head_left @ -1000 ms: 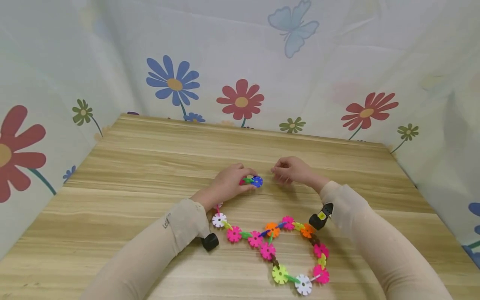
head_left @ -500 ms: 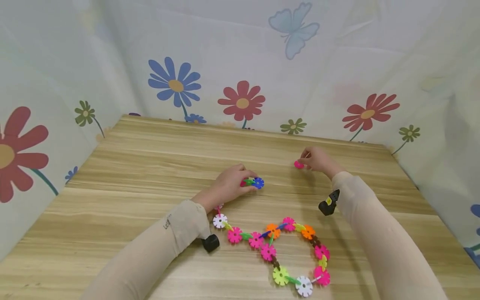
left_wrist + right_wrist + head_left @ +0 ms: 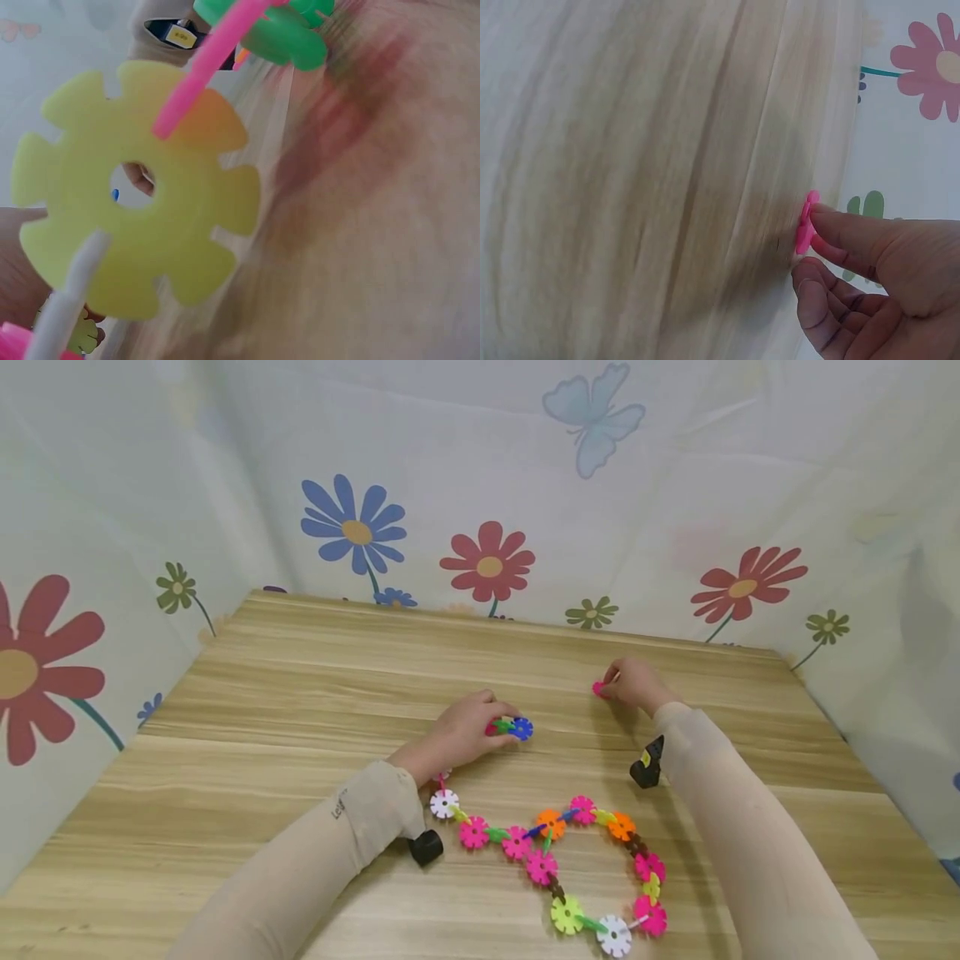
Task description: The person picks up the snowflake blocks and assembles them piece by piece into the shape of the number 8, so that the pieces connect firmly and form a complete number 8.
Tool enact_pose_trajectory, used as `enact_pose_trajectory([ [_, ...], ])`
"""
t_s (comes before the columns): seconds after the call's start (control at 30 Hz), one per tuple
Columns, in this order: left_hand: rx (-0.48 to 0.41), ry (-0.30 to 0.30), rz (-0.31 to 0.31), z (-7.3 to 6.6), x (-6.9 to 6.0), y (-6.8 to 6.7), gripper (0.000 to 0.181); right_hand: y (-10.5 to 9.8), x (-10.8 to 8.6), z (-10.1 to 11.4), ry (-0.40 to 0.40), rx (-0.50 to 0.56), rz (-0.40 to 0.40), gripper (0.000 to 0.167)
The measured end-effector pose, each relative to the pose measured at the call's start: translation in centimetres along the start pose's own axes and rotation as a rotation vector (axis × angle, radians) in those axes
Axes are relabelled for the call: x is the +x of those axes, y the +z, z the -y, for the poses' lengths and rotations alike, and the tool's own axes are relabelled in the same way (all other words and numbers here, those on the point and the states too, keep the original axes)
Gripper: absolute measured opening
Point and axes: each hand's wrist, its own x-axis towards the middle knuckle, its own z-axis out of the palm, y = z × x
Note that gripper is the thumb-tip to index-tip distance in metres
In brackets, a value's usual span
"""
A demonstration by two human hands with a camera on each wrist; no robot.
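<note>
In the head view my left hand [image 3: 463, 735] grips the end of a chain of notched plastic discs, with a blue disc [image 3: 521, 729] poking out past the fingertips beside green and pink ones. Farther right, my right hand [image 3: 633, 685] pinches one loose pink disc [image 3: 599, 689] between thumb and finger. The right wrist view shows that pink disc [image 3: 807, 222] edge-on, close to the tabletop. A yellow disc [image 3: 135, 247] fills much of the left wrist view, with pink and white discs slotted into it. Part of the chain is hidden under my left hand and wrist.
The joined chain runs from my left wrist past a white disc [image 3: 444, 804] into a closed ring, with a white disc [image 3: 614, 936] at its near side. A wooden table [image 3: 337, 652] lies beneath, and a flower-printed curtain [image 3: 480, 460] stands behind it.
My right hand has moved right and away from me, and a pink disc now shows in its pinch. My left hand has kept its grip on the chain end, nearly still.
</note>
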Motion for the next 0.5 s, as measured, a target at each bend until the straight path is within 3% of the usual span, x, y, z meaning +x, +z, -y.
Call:
enact_pose_trajectory([
  [0.5,0.004,-0.027,0.015,0.12,0.2,0.12,0.043,0.0,0.16,-0.03,0.025,0.116,0.029,0.027],
])
